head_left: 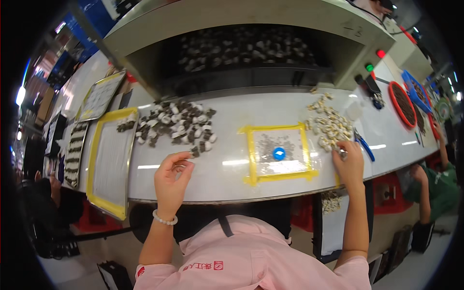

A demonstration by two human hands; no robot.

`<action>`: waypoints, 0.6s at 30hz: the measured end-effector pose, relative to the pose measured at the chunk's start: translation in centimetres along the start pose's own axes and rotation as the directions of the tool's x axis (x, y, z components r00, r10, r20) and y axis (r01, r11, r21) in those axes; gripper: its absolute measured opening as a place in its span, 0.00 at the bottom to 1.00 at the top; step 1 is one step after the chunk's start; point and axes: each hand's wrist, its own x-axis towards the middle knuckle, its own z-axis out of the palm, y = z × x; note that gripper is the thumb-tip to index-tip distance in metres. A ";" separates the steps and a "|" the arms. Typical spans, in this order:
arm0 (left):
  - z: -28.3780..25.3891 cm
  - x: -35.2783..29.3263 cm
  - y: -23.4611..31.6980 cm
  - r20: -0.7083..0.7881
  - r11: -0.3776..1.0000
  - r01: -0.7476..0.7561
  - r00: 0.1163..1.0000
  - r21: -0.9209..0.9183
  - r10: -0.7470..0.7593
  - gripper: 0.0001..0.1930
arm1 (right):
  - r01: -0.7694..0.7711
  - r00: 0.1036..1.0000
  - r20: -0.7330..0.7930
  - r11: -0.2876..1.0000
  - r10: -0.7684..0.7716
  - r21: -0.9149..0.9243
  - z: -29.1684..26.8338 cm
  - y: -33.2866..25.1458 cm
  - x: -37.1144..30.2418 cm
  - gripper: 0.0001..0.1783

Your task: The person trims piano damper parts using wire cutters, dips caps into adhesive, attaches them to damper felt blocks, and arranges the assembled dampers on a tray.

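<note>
My left hand (pixel 171 182), a beaded bracelet on its wrist, hovers by the near edge of a pile of small black-and-white parts (pixel 176 122). Its fingers are curled, with thumb and forefinger tips apart and nothing seen between them; a dark part sits right at the forefinger. At the right, my right hand (pixel 350 163) reaches into a heap of small gold-and-white metal parts (pixel 332 124). Its fingers close around a small shiny metal piece (pixel 342 154), partly hidden. Between the hands lies a yellow-taped square (pixel 250 152) with small dark bits and a round blue piece (pixel 279 153) on it.
Blue-handled pliers (pixel 364 146) lie right of my right hand. A yellow-edged tray (pixel 93 169) stands at the left. A machine (pixel 251 82) with a dark opening spans the back. Red bowl (pixel 402 104) and blue basket (pixel 416 92) are far right, near a person in green (pixel 437 188).
</note>
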 end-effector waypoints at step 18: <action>-0.2 2.8 -2.1 0.243 0.984 0.151 0.962 -0.092 -0.125 0.16 | -0.361 0.932 0.297 0.530 0.207 0.767 1.9 -6.6 -3.3 0.24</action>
